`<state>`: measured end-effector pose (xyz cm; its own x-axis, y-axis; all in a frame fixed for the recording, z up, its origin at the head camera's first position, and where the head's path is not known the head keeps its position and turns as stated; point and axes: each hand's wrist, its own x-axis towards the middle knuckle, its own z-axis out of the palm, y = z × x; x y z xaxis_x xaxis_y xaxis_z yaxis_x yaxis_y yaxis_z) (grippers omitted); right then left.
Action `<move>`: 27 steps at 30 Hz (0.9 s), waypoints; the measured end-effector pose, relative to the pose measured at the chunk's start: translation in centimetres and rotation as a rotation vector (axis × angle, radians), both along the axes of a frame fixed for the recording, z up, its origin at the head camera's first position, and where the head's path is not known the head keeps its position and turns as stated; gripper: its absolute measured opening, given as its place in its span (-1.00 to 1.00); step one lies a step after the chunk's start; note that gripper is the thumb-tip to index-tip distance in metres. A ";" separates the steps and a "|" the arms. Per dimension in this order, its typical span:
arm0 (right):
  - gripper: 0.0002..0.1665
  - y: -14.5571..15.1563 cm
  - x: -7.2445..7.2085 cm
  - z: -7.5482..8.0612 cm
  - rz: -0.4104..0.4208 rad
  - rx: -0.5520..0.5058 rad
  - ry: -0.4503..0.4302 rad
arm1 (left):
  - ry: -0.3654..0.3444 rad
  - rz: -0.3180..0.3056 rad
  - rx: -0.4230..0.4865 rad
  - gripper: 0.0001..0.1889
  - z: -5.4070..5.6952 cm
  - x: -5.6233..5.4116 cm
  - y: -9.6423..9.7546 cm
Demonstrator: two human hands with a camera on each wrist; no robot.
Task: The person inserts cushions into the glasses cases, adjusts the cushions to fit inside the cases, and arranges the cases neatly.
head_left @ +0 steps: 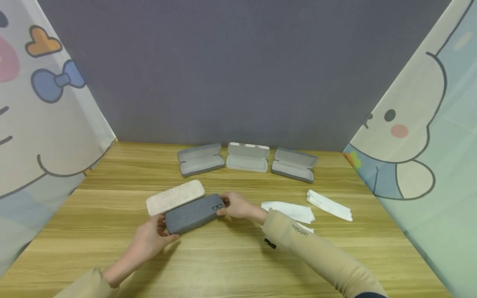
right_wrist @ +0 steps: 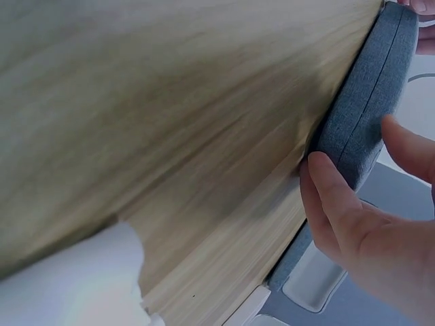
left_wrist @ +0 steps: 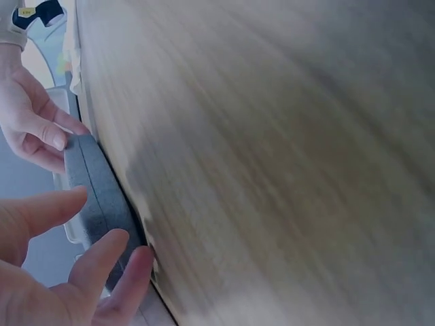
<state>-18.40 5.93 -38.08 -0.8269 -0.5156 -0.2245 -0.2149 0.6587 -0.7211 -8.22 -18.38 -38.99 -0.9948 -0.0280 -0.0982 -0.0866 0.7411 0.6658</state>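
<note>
In the head view, the dark grey case lies left of the middle of the frame, in a slanting position, with one hand at each end. The right hand grips its right end: the thumb is on the case beside the small drawing of glasses, and the other fingers bend round the end. The right wrist view shows the same, with the thumb against one edge of the case and the fingertips against the opposite edge. The left hand is at the left end. Its thumb and fingers stand well apart and are loosely bent, the thumb beside the near corner; how firmly they touch the case cannot be told.

Just behind, the cream case runs along the far edge of the dark one, so there is little room on this side. In front, a wide strip of the wooden table extends to the bottom of the frame. Another strip of wood separates these two cases from the three open cases at upper centre, which stand near the grey wall. To the right, the white cloths lie partly beneath the right sleeve.
</note>
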 end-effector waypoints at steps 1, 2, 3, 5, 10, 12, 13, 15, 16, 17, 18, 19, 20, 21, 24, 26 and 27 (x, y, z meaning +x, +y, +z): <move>-0.37 0.0 0.0 0.0 -0.001 -0.002 -0.003 | 0.007 0.002 -0.009 -0.24 0.0 0.1 0.0; -0.37 0.1 -0.1 0.0 -0.001 -0.007 -0.008 | 0.014 0.005 -0.016 -0.24 0.1 0.1 0.0; -0.36 0.2 -0.1 0.0 0.002 -0.011 -0.011 | 0.023 0.007 -0.026 -0.23 0.2 0.2 0.0; -0.33 0.3 -0.2 0.0 0.001 -0.015 -0.025 | 0.042 0.013 -0.043 -0.24 0.5 0.5 0.0; -0.28 0.8 -0.3 0.4 -0.018 -0.029 -0.069 | 0.150 0.018 -0.082 -0.31 1.6 0.7 0.0; -0.28 0.9 -0.4 0.7 -0.023 -0.027 -0.074 | 0.203 0.014 -0.082 -0.33 2.1 0.6 -0.1; -0.28 1.0 -0.5 0.8 -0.028 -0.023 -0.070 | 0.221 0.012 -0.078 -0.34 2.3 0.4 -0.2; -0.29 1.1 -0.7 1.1 -0.034 -0.020 -0.055 | 0.229 0.010 -0.063 -0.32 2.9 -0.2 -0.3; -0.30 1.1 -0.8 1.3 -0.041 -0.014 -0.048 | 0.214 0.012 -0.052 -0.31 3.2 -0.5 -0.4; -0.30 1.1 -1.0 1.5 -0.046 -0.009 -0.034 | 0.202 0.011 -0.047 -0.29 3.5 -0.8 -0.5; -0.31 1.1 -1.1 1.7 -0.058 -0.006 -0.021 | 0.180 0.010 -0.040 -0.27 3.8 -1.2 -0.5; -0.32 1.2 -1.2 1.9 -0.070 -0.003 -0.008 | 0.157 0.013 -0.037 -0.25 4.2 -1.6 -0.5; -0.32 1.2 -1.3 2.1 -0.086 0.006 0.004 | 0.132 0.008 -0.034 -0.23 4.5 -2.0 -0.4; -0.33 1.3 -1.5 2.3 -0.102 0.007 0.012 | 0.112 0.007 -0.035 -0.22 4.8 -2.5 -0.2; -0.35 1.9 -2.1 2.8 -0.156 0.003 0.015 | 0.053 -0.013 -0.020 -0.19 5.6 -4.1 0.5; -0.34 2.4 -2.7 3.2 -0.188 -0.017 -0.005 | 0.005 -0.030 0.015 -0.17 6.2 -5.4 1.2; -0.33 2.7 -3.0 3.4 -0.205 -0.036 -0.024 | -0.019 -0.042 0.035 -0.17 6.4 -6.1 1.5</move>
<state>-21.38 8.63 -34.65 -0.9100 -0.3451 -0.2297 -0.0615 0.6605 -0.7483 -14.27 -16.85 -32.61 -0.9929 0.0171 -0.1176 -0.0693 0.7204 0.6901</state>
